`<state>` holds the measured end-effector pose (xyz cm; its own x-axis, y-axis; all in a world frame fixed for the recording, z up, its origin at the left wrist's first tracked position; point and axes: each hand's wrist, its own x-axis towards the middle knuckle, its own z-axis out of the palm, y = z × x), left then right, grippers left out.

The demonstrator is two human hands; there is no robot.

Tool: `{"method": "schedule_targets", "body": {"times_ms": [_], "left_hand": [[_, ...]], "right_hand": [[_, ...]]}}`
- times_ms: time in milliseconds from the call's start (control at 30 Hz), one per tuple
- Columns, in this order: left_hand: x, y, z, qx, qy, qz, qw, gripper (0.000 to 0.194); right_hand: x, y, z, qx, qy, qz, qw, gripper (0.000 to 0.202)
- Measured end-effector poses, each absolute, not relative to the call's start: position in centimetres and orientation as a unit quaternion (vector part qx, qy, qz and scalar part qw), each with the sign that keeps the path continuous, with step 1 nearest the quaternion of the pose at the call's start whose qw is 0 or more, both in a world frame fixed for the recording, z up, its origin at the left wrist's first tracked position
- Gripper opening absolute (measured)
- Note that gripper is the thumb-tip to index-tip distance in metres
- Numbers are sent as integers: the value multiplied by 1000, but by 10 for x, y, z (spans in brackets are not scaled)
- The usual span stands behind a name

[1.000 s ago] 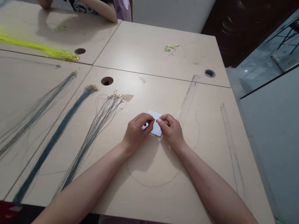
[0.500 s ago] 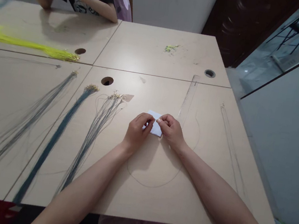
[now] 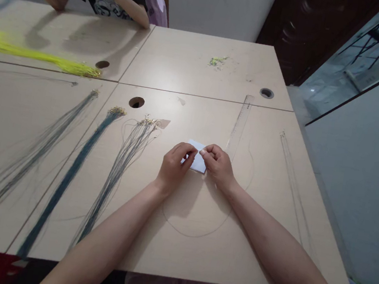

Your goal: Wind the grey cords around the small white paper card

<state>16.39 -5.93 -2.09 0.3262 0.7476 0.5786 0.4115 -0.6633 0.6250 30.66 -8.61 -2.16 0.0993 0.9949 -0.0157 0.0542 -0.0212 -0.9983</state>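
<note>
My left hand [image 3: 178, 164] and my right hand [image 3: 218, 165] are both pinched, fingertips nearly meeting over a small white card [image 3: 199, 163] on the table. What the fingertips grip is too small to make out. A thin cord [image 3: 193, 235] curves in a loop on the tabletop below my hands and up past the right one. Just beyond my right hand lies a clear ruler [image 3: 239, 123]. Left of my hands is a bundle of grey-blue cords [image 3: 117, 169] with gold-coloured ends.
Further left are a dark teal bundle [image 3: 77, 168], a grey bundle [image 3: 45, 142] and a yellow bundle [image 3: 42, 56]. One thin cord pair [image 3: 292, 181] lies at the right. Across the table [image 3: 172, 63], a person in black rests an elbow near green scraps [image 3: 217, 61].
The person across the table has moved their hands apart, one going out to the left. My own hands have hardly moved and stay pinched.
</note>
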Motion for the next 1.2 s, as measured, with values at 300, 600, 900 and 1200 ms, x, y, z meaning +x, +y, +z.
{"method": "schedule_targets", "body": {"times_ms": [300,600,900,1200], "left_hand": [[164,-59,-20,798,359,449,180,6],[163,-58,-21,803,354,446,177,7],[164,-59,-21,802,367,437,174,7],[165,-59,-21,795,371,447,173,5]], "right_hand": [[307,-86,-21,-542,-482,463,509,19],[306,-86,-21,-545,-485,462,504,19],[307,-87,-20,-550,-491,460,494,19],[305,-86,-20,-551,-486,456,503,19]]}}
